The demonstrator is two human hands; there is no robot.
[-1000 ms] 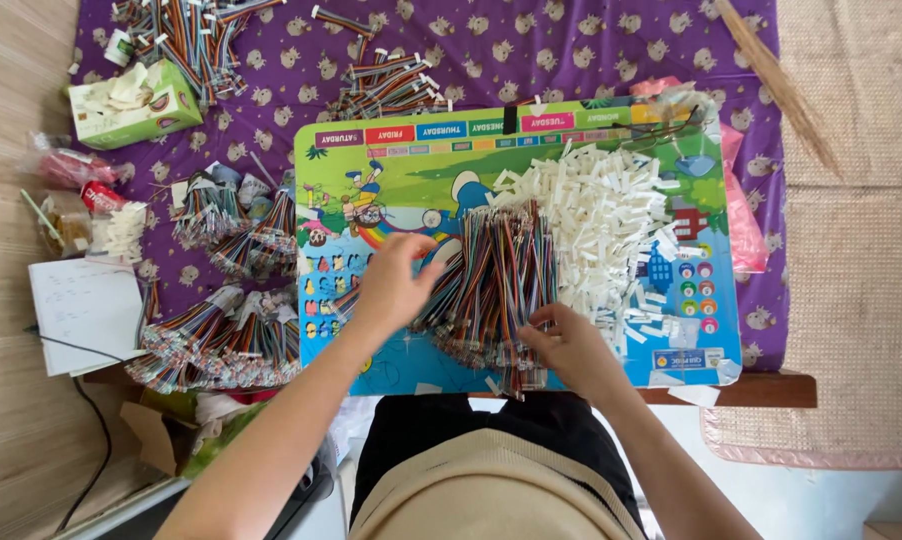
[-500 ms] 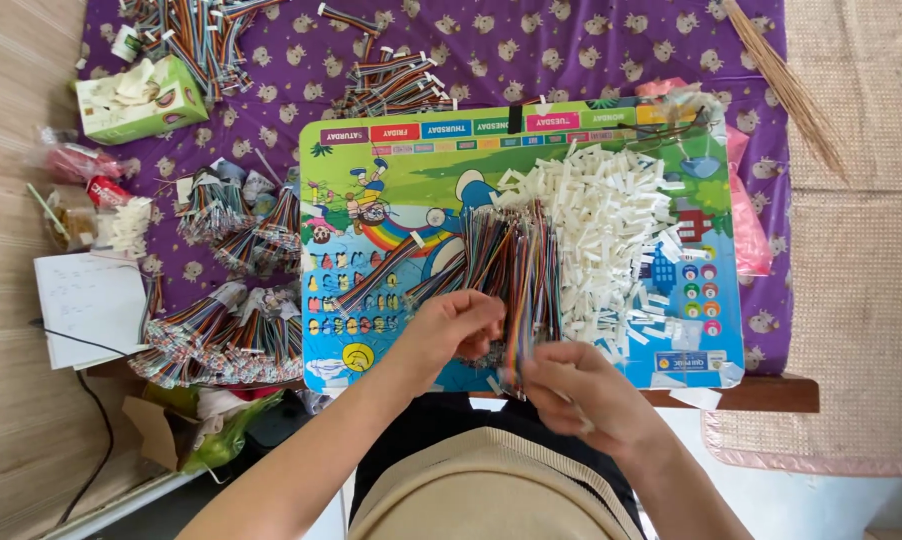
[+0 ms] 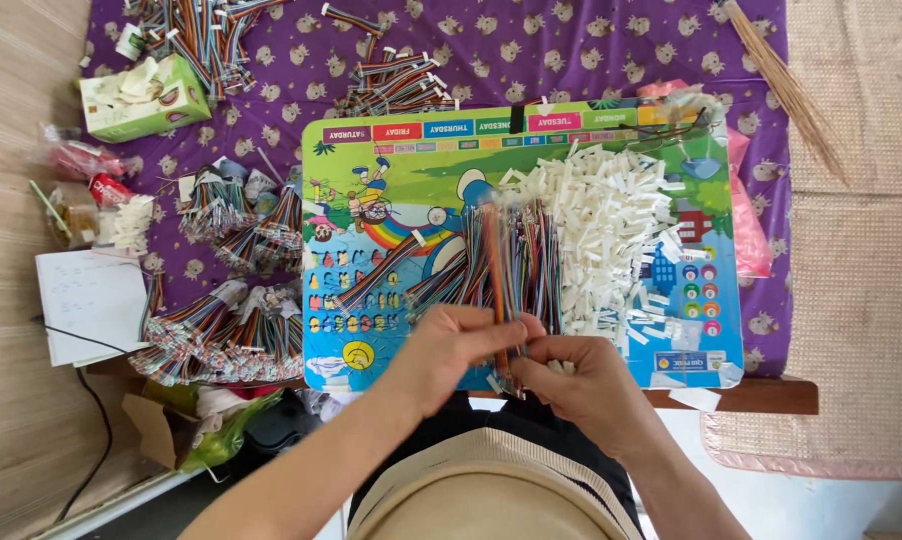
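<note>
My left hand [image 3: 449, 352] and my right hand [image 3: 581, 378] meet at the near edge of a colourful picture board [image 3: 391, 170]. Both pinch the near ends of a bundle of multicoloured ribbon wires [image 3: 511, 262] that lies fanned across the board. My right hand also seems to hold a small white piece, too small to tell apart. A heap of white plastic connectors [image 3: 611, 225] lies on the board just right of the wires.
Finished wire bundles [image 3: 221, 330] pile up left of the board on a purple patterned cloth [image 3: 531, 45]. More loose wires [image 3: 391, 85] lie at the back. A green tissue box [image 3: 146, 95], a white paper sheet [image 3: 91, 300], a pink bag [image 3: 746, 215] and a straw broom [image 3: 786, 85] surround the board.
Both hands have drawn back from the middle of the wire pile to the board's near edge and closed together on the wire ends.
</note>
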